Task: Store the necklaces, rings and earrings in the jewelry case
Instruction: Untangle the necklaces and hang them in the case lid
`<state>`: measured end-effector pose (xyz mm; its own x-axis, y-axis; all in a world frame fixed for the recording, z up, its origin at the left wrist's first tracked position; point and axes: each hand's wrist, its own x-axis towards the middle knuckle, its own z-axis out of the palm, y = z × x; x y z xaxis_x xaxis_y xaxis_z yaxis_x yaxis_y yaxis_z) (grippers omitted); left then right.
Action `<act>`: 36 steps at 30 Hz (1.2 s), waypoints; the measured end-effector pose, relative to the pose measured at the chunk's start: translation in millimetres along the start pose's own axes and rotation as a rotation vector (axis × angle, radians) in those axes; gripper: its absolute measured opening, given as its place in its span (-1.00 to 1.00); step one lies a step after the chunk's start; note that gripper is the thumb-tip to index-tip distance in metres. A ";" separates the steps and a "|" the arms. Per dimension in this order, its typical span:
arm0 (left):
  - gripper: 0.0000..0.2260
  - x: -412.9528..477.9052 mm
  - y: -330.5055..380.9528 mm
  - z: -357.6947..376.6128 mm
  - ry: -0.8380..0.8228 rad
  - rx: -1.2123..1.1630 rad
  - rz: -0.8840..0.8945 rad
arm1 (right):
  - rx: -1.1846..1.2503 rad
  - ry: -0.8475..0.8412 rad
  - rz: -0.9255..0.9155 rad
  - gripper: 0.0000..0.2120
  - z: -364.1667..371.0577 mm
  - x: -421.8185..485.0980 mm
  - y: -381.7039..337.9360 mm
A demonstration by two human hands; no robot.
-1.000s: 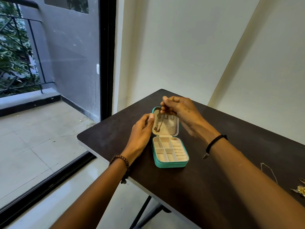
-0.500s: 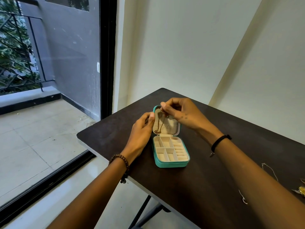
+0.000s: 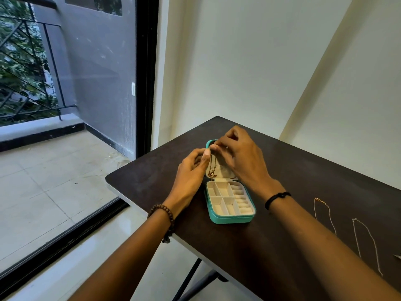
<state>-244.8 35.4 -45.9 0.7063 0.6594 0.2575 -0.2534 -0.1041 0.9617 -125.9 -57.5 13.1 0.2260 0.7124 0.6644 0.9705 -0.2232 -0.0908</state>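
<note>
A teal jewelry case (image 3: 230, 218) lies open on the dark table (image 3: 282, 246), its cream lid raised at the far side. A thin gold necklace (image 3: 212, 168) with a small round pendant hangs inside the lid. My right hand (image 3: 240, 155) pinches the top of the chain at the lid's upper left corner. My left hand (image 3: 191, 170) holds the lid's left edge, thumb up beside the chain. The tray's cream compartments hold nothing that I can see.
Two more thin chains (image 3: 325, 211) (image 3: 366, 242) lie on the table to the right of my right forearm. A small metallic piece (image 3: 397, 255) shows at the right frame edge. The table's left edge drops to the tiled floor by a glass door.
My right hand has shifted slightly left along the lid's top, closer to my left thumb. The necklace still hangs in the lid. My head has turned a little, showing more chains at right.
</note>
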 end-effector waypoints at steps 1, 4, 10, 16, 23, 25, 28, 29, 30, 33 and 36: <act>-0.64 0.4 -0.7 -0.2 0.003 0.002 -0.003 | -0.039 0.024 -0.026 -0.80 1.3 -1.3 -1.4; -0.66 1.3 -2.4 -1.0 0.004 0.010 -0.007 | -0.137 0.101 -0.112 -0.80 4.0 -4.6 -3.0; -0.68 0.2 -0.4 -0.5 0.000 0.002 -0.005 | -0.178 0.199 -0.167 -0.73 10.5 -6.8 0.7; -0.70 -1.1 0.1 0.5 0.011 0.003 0.003 | -0.044 0.262 -0.056 -0.85 15.3 -9.3 2.0; -0.71 0.1 -0.1 0.7 0.024 -0.002 -0.011 | 0.008 0.207 -0.091 -0.76 14.7 -1.7 1.6; -0.71 0.1 0.0 1.0 0.024 -0.002 -0.009 | -0.009 0.191 -0.114 -0.73 14.1 -2.5 0.7; -0.71 0.1 0.0 1.3 0.025 -0.009 -0.011 | 0.013 0.186 -0.089 -0.75 11.8 -4.1 -1.0; -0.70 0.2 -0.2 1.3 0.025 -0.012 -0.014 | 0.021 0.189 -0.069 -0.78 11.4 -5.5 -1.4; -0.70 0.4 -0.5 1.1 0.026 -0.012 -0.014 | 0.028 0.191 -0.046 -0.80 11.3 -7.7 -1.8; -0.70 0.3 -1.3 0.3 0.022 -0.014 -0.003 | 0.028 0.183 0.023 -0.85 11.2 -19.4 -5.3; -0.70 0.1 -1.3 -0.2 0.025 -0.009 -0.001 | 0.007 0.126 0.104 -0.81 12.6 -34.3 -8.9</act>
<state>-244.5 35.8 -47.2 0.6899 0.6779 0.2539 -0.2590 -0.0964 0.9611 -141.2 -71.6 -18.2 0.3137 0.5964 0.7389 0.9430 -0.2868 -0.1689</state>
